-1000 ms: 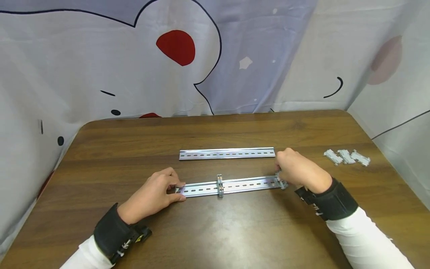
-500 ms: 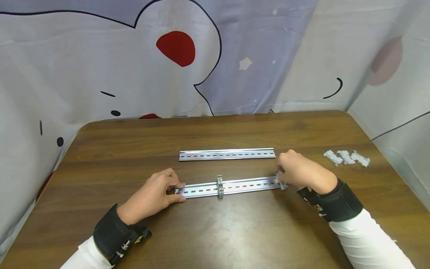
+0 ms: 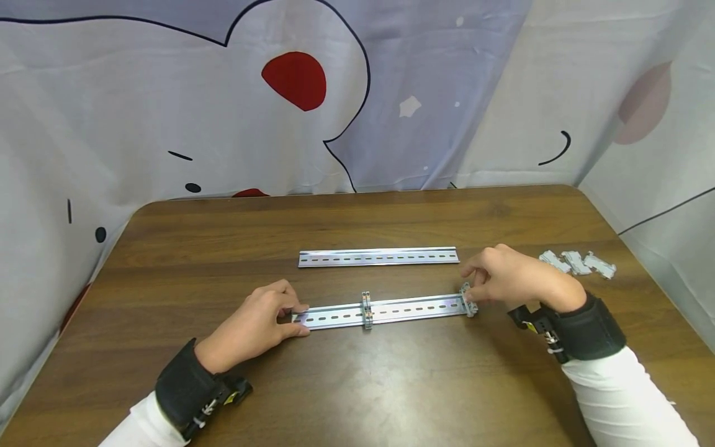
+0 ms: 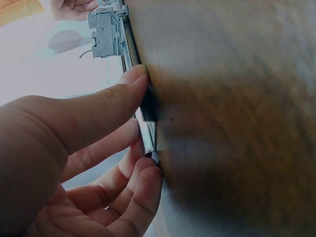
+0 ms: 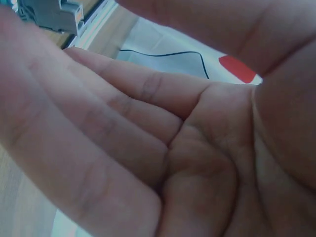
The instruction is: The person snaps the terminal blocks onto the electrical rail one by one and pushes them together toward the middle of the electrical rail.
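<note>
Head view, left fingers (image 3: 287, 302) pinching slotted rail (image 3: 416, 313), right fingers (image 3: 473, 263) parted beside grey block (image 3: 470, 305).

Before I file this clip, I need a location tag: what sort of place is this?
Probably an improvised indoor assembly workspace: a wood-grain table, a cartoon-print fabric backdrop behind it, and a slotted DIN rail fitted with small terminal blocks.

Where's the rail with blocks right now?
In the head view, the rail with blocks lies on the table, nearer the camera than the bare rail, the left hand gripping its left end and the right hand near its right end.
</note>
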Demonstrator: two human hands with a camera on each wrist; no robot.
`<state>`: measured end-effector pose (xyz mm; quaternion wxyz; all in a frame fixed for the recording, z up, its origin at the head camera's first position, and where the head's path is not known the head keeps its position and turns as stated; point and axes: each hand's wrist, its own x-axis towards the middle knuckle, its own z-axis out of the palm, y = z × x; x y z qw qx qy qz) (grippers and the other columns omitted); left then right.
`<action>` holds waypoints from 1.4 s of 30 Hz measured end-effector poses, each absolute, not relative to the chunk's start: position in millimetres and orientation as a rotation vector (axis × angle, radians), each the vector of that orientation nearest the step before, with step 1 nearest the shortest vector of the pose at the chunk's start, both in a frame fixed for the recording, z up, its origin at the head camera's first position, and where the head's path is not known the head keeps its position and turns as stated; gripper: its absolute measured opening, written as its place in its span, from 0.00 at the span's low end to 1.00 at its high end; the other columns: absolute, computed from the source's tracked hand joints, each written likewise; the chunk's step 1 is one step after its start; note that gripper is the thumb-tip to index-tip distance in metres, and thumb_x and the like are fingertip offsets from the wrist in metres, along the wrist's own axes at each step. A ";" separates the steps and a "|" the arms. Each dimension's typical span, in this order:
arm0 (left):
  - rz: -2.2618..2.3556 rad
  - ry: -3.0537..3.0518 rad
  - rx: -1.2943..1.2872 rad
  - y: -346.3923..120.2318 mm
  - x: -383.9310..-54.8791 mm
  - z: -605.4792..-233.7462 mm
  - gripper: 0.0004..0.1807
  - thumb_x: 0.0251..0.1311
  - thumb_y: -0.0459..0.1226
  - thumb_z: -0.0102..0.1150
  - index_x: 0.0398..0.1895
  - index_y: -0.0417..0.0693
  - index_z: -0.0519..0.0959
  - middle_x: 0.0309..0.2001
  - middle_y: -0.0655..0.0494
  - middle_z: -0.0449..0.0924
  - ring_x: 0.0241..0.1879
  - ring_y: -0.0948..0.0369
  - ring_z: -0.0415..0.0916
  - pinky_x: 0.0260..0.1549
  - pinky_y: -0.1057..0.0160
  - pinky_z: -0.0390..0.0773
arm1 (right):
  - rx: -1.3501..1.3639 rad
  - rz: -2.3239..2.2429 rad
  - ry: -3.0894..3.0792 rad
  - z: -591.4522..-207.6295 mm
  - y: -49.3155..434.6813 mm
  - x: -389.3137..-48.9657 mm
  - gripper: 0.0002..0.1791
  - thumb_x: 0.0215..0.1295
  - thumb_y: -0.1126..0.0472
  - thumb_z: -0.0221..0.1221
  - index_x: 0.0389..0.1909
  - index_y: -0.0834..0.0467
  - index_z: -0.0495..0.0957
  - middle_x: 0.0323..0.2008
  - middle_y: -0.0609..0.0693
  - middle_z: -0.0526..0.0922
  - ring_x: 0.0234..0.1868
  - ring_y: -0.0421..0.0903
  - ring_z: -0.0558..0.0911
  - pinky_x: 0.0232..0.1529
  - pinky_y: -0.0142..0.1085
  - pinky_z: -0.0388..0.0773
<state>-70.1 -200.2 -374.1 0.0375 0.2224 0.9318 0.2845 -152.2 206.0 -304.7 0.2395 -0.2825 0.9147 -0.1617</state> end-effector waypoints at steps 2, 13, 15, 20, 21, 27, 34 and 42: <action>0.871 2.858 0.680 -200.2 -70.0 -373.8 0.20 0.49 0.43 0.75 0.45 0.44 0.87 0.34 0.60 0.74 0.29 0.65 0.69 0.26 0.69 0.69 | -0.777 -0.459 2.500 -305.0 207.7 -153.2 0.23 0.59 0.58 0.67 0.52 0.68 0.78 0.21 0.39 0.83 0.23 0.36 0.80 0.47 0.45 0.77; 0.865 2.859 0.677 -200.2 -69.8 -375.3 0.20 0.49 0.43 0.75 0.45 0.44 0.87 0.34 0.60 0.74 0.29 0.65 0.69 0.26 0.69 0.69 | -0.568 -0.785 2.310 -310.7 212.1 -159.2 0.16 0.56 0.67 0.67 0.44 0.71 0.78 0.24 0.51 0.86 0.26 0.49 0.86 0.29 0.39 0.82; 0.866 2.858 0.678 -200.3 -70.0 -375.6 0.20 0.49 0.43 0.75 0.45 0.44 0.87 0.34 0.60 0.74 0.29 0.64 0.69 0.26 0.69 0.68 | -0.552 -0.798 2.308 -312.3 212.6 -160.0 0.15 0.55 0.68 0.67 0.42 0.71 0.79 0.23 0.51 0.86 0.26 0.50 0.86 0.29 0.40 0.82; 0.873 2.857 0.675 -200.1 -70.3 -375.3 0.20 0.49 0.43 0.75 0.45 0.44 0.87 0.34 0.60 0.74 0.29 0.64 0.69 0.27 0.69 0.69 | -0.530 -0.795 2.314 -314.0 214.5 -161.7 0.12 0.53 0.71 0.67 0.39 0.69 0.81 0.23 0.52 0.86 0.25 0.48 0.86 0.29 0.41 0.83; 0.874 2.857 0.676 -200.1 -70.3 -375.3 0.20 0.49 0.43 0.75 0.45 0.44 0.87 0.34 0.60 0.74 0.29 0.65 0.69 0.26 0.69 0.69 | -0.528 -0.792 2.315 -314.0 214.8 -161.9 0.12 0.53 0.71 0.67 0.39 0.69 0.81 0.22 0.52 0.85 0.25 0.48 0.86 0.30 0.41 0.83; 0.875 2.867 0.687 -200.5 -70.2 -375.3 0.20 0.48 0.42 0.76 0.44 0.44 0.87 0.33 0.60 0.75 0.29 0.65 0.69 0.27 0.69 0.69 | -0.525 -0.810 2.275 -315.1 215.4 -163.6 0.11 0.55 0.71 0.65 0.39 0.69 0.80 0.22 0.53 0.84 0.27 0.48 0.86 0.32 0.42 0.83; 0.861 2.857 0.650 -200.2 -70.4 -374.6 0.20 0.49 0.42 0.75 0.45 0.43 0.87 0.34 0.60 0.74 0.30 0.64 0.69 0.27 0.68 0.69 | -0.529 -0.824 2.248 -315.4 215.6 -164.7 0.11 0.56 0.71 0.65 0.40 0.69 0.79 0.22 0.53 0.83 0.28 0.48 0.86 0.33 0.42 0.83; 0.845 2.856 0.650 -200.1 -71.5 -374.4 0.20 0.49 0.42 0.75 0.45 0.43 0.86 0.35 0.59 0.74 0.30 0.64 0.69 0.28 0.68 0.69 | -0.503 -0.854 2.225 -314.6 215.9 -164.8 0.11 0.56 0.72 0.64 0.40 0.70 0.78 0.25 0.54 0.83 0.30 0.51 0.86 0.34 0.44 0.83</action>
